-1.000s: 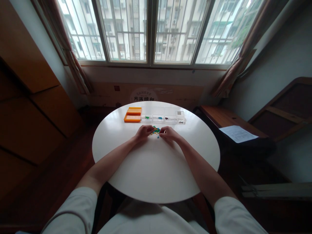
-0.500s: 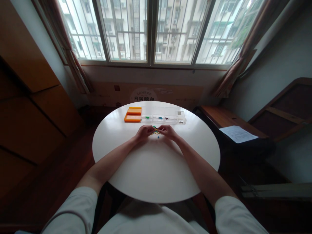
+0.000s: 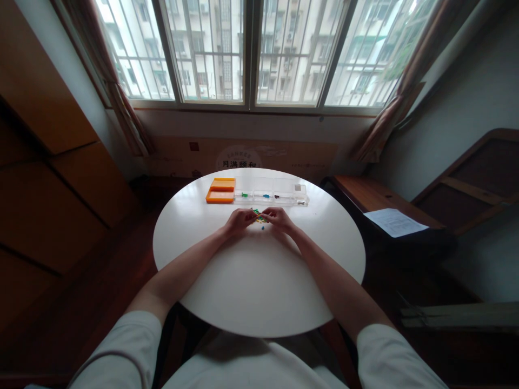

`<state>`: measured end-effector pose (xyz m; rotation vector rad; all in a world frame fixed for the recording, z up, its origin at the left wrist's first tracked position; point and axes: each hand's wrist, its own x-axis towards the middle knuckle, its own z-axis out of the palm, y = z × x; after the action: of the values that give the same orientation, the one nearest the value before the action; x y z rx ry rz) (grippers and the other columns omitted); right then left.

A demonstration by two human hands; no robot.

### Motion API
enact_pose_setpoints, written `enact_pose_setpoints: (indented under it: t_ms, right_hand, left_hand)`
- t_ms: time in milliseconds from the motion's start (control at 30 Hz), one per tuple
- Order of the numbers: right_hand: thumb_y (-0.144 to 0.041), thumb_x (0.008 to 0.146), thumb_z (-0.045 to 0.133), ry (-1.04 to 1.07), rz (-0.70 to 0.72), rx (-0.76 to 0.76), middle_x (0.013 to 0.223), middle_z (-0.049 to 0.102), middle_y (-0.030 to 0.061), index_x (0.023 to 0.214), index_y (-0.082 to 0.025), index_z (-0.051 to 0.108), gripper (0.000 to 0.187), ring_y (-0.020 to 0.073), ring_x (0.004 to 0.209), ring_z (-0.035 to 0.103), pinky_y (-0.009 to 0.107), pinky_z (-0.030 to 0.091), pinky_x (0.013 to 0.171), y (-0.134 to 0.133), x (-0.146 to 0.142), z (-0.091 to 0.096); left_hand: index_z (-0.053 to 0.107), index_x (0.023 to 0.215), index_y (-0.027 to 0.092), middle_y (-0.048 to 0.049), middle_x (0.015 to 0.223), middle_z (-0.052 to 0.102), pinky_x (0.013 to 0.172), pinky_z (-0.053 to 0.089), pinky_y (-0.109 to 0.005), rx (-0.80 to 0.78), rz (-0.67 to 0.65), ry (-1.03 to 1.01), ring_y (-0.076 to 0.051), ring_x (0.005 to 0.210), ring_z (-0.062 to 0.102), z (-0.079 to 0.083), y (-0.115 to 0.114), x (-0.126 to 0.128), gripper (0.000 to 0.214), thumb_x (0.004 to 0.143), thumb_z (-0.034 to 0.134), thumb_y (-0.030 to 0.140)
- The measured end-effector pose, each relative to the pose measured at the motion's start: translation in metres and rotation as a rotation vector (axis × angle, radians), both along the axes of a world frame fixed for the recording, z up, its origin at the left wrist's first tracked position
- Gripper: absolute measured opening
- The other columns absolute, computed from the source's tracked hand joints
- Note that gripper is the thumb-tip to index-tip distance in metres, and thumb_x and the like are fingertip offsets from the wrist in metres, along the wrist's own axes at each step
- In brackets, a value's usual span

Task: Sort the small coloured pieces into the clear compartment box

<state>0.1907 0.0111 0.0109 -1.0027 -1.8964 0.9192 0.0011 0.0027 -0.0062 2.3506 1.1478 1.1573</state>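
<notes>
The white counter (image 3: pixel 251 286) at centre is smooth and glossy, with pale sheen on its upper part. The orange box (image 3: pixel 222 183) looks like plastic, the compartments (image 3: pixel 263 185) beside it clear plastic. At right, matt paper (image 3: pixel 395 222) and a smooth wooden bench (image 3: pixel 352 192); lower left, a matt cloth sleeve (image 3: pixel 132 346).

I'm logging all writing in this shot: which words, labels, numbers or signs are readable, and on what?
"月满颐和": brown panel beyond the table.
Panel's smaller print: too small to read.
White paper: print too blurred.
Grey patch on the clear box: nothing legible.
</notes>
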Motion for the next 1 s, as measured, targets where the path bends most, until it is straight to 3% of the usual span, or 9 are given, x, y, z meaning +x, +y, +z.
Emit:
enact_pose_setpoints:
  t_ms: [300,833,933,1000]
  right_hand:
    - [-0.051,0.061,0.067,0.093,0.005,-0.047,0.068,0.064,0.0056,0.077,-0.012,0.066,0.043,0.0124,0.054,0.057,0.026,0.046,0.053,-0.001,-0.002,-0.002]
    - [-0.048,0.066,0.063,0.064,-0.001,-0.040,0.069,0.064,0.0058,0.078,-0.012,0.066,0.038,0.0131,0.056,0.057,0.026,0.047,0.054,-0.001,-0.002,-0.001]
    - [-0.042,0.072,0.058,-0.028,-0.102,0.027,0.074,0.065,0.0075,0.081,-0.012,0.066,0.032,0.0149,0.060,0.058,0.028,0.048,0.058,0.006,0.007,0.001]
    - [-0.034,0.075,0.054,-0.103,-0.277,0.142,0.089,0.066,0.0102,0.088,-0.013,0.066,0.028,0.0169,0.070,0.060,0.031,0.050,0.067,0.013,0.021,0.004]
  left_hand:
    - [0.067,0.077,0.013,0.0009,0.057,0.056,0.050,0.032,-0.017,0.006,-0.008,0.010,-0.006,0.051,0.043,0.000,0.000,-0.001,0.029,0.079,0.054,0.039]
    - [0.067,0.078,0.013,0.0008,0.057,0.056,0.049,0.033,-0.017,-0.005,0.006,-0.010,-0.006,0.051,0.044,0.000,0.001,-0.001,0.029,0.079,0.054,0.039]
    - [0.067,0.078,0.013,0.0010,0.056,0.056,0.049,0.033,-0.017,-0.020,0.005,-0.032,-0.006,0.050,0.044,0.001,0.000,-0.001,0.030,0.079,0.054,0.040]
    - [0.066,0.078,0.012,0.0009,0.056,0.056,0.049,0.034,-0.017,-0.028,0.002,-0.045,-0.006,0.050,0.044,0.002,0.001,0.000,0.031,0.079,0.054,0.041]
